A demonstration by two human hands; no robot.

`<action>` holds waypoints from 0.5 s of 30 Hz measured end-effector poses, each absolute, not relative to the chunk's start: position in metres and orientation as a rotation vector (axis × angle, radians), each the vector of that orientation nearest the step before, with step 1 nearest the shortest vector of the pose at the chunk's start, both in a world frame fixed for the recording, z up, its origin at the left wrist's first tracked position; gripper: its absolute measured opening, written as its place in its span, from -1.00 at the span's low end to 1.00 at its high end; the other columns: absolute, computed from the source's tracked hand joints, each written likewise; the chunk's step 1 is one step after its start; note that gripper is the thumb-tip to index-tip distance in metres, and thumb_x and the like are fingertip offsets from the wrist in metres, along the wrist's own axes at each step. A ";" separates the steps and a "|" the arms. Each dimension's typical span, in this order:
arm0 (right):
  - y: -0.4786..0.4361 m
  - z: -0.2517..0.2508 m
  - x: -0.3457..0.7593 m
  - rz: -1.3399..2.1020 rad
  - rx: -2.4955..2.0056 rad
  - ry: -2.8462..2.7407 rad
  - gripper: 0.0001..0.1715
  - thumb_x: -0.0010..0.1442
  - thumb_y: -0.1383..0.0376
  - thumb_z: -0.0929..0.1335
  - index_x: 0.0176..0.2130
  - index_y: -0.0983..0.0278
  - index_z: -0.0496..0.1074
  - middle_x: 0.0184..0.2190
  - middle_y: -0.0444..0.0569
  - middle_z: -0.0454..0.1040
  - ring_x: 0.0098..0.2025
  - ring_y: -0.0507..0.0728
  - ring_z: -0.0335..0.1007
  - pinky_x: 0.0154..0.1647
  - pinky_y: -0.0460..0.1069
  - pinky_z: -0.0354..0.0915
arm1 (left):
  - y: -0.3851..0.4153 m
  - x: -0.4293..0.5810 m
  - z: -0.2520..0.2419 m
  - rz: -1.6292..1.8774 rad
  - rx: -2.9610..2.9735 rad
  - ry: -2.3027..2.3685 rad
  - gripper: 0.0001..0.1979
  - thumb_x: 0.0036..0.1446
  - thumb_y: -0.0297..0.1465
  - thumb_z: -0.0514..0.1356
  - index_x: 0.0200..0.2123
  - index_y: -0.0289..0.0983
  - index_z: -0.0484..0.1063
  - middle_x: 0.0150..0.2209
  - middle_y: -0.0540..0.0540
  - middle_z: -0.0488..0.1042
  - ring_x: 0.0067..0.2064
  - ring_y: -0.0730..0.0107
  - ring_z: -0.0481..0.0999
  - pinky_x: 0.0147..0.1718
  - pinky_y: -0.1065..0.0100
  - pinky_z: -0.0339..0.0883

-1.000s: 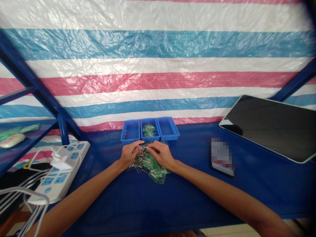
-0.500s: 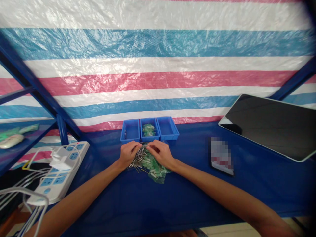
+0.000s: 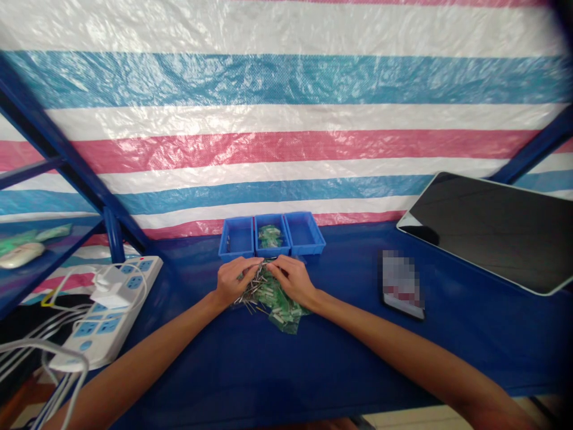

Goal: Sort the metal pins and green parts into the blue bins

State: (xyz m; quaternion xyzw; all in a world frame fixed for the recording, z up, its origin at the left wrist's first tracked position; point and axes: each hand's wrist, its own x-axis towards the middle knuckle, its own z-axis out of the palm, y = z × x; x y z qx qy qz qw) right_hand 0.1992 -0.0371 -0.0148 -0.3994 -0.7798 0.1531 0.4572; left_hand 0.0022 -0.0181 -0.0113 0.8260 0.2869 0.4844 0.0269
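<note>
My left hand [image 3: 233, 280] is closed in a pinch over the top of a pile of thin metal pins [image 3: 251, 292]. Close to its right, my right hand [image 3: 293, 279] also pinches with thumb and forefinger, above small green plastic packets [image 3: 280, 307] that hold pale pieces. The fingertips of both hands nearly meet, and whatever is between them is too small to make out. Just behind the hands stand three blue bins in a row. Few small items lie in the left bin [image 3: 237, 254], green packets fill part of the middle bin [image 3: 273, 252], and the right bin [image 3: 307, 246] shows a bare floor.
A white power strip [image 3: 152, 272] with plugs and cables lies at the left. On the right are a phone-like device [image 3: 403, 286], partly blurred, and a large dark screen [image 3: 501, 227]. A striped plastic sheet [image 3: 286, 149] hangs behind the blue table [image 3: 268, 370].
My left hand's fingers have stretched slightly to the right, toward my right hand. My right hand has hardly moved, and the bins and pile look the same.
</note>
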 end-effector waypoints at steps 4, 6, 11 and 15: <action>-0.037 -0.012 0.200 0.362 -1.025 -1.873 -0.58 0.32 0.17 0.18 -0.44 0.28 0.41 -0.54 -0.10 0.34 -0.48 0.02 0.24 -0.40 -0.08 0.14 | -0.019 0.003 -0.012 1.536 2.513 0.940 -0.83 0.15 -0.48 0.14 -0.19 -0.26 0.47 -0.25 -0.10 0.59 -0.35 0.42 0.56 -0.26 0.37 0.45; -0.037 -0.010 0.201 0.364 -1.027 -1.859 -0.59 0.32 0.18 0.19 -0.46 0.28 0.40 -0.55 -0.11 0.33 -0.49 0.02 0.23 -0.41 -0.07 0.13 | -0.020 0.003 -0.011 1.541 2.511 0.979 -0.85 0.13 -0.48 0.14 -0.23 -0.25 0.47 -0.30 -0.08 0.59 -0.37 0.44 0.56 -0.28 0.41 0.44; -0.037 -0.004 0.203 0.368 -1.027 -1.811 -0.61 0.31 0.19 0.20 -0.45 0.29 0.41 -0.54 -0.10 0.35 -0.48 0.02 0.24 -0.40 -0.07 0.13 | -0.021 0.004 -0.007 1.436 2.546 1.083 -0.85 0.18 -0.45 0.09 -0.29 -0.27 0.47 -0.42 -0.03 0.54 -0.42 0.48 0.50 -0.31 0.44 0.39; -0.038 -0.003 0.203 0.372 -1.029 -1.801 -0.60 0.31 0.19 0.20 -0.44 0.29 0.42 -0.54 -0.09 0.37 -0.49 0.03 0.25 -0.40 -0.07 0.14 | -0.020 0.005 -0.004 1.405 2.517 1.080 -0.74 0.25 -0.42 0.00 -0.06 -0.30 0.39 -0.33 -0.10 0.51 -0.35 0.45 0.47 -0.26 0.40 0.36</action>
